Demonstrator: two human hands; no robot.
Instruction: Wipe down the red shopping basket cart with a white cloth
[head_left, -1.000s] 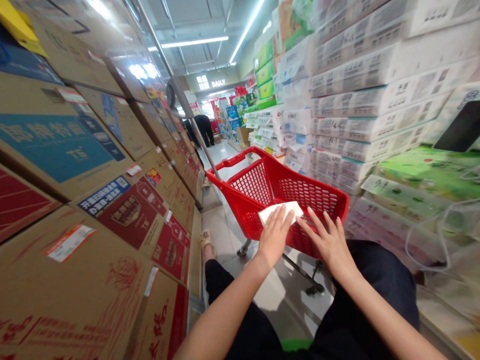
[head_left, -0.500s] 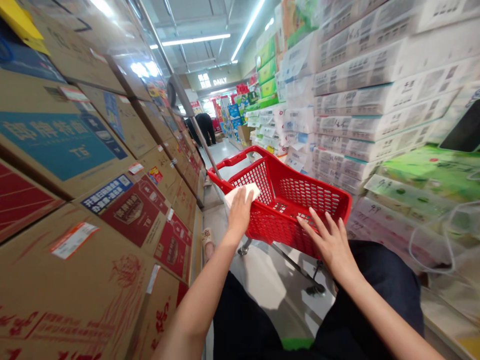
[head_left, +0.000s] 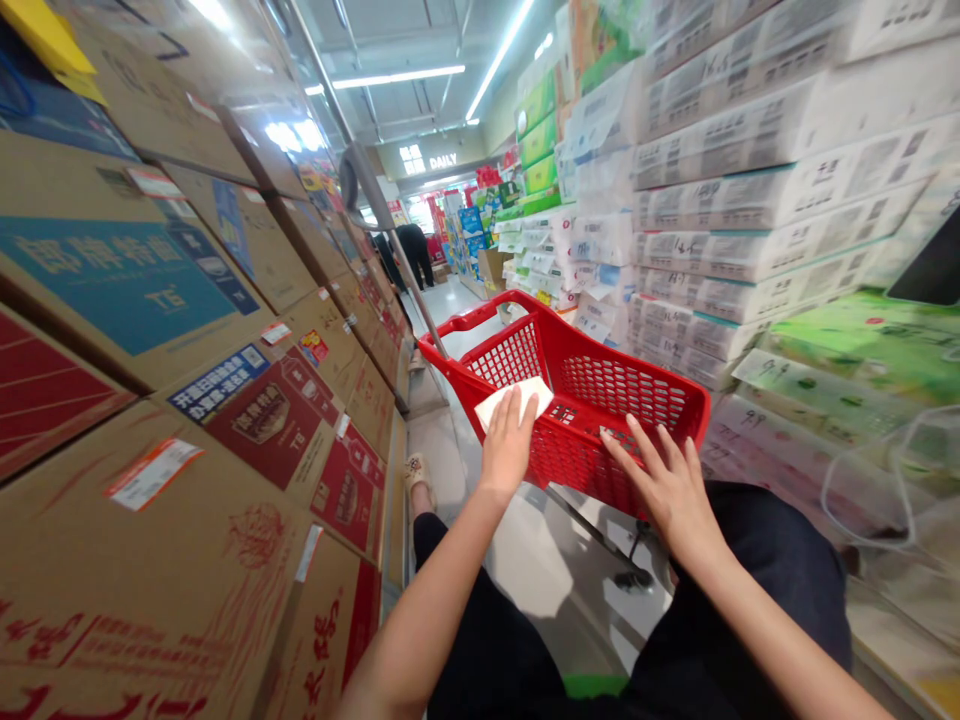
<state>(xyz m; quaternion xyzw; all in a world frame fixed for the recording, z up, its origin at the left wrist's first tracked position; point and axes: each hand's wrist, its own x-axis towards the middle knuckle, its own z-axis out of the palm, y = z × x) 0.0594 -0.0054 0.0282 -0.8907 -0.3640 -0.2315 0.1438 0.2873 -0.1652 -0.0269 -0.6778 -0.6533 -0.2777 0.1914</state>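
Note:
A red plastic shopping cart basket with holes in its walls stands in front of me, its handle at the far left end. My left hand presses a folded white tissue onto the near rim, its fingers lying over the tissue and curving round the edge. Farther right along the same rim is my right hand, fingers spread and stretched out. Its fingertips reach over the rim; whether they touch the basket I cannot tell. The right hand holds nothing.
Stacked cardboard boxes wall the left side, with a metal pole beside them. Packs of paper are piled on the right. A dark phone is at the right edge. A person in dark clothes bends down the aisle.
My left hand has slid the tissue rightward along the near rim, away from the handle end. My right hand stays in nearly the same place.

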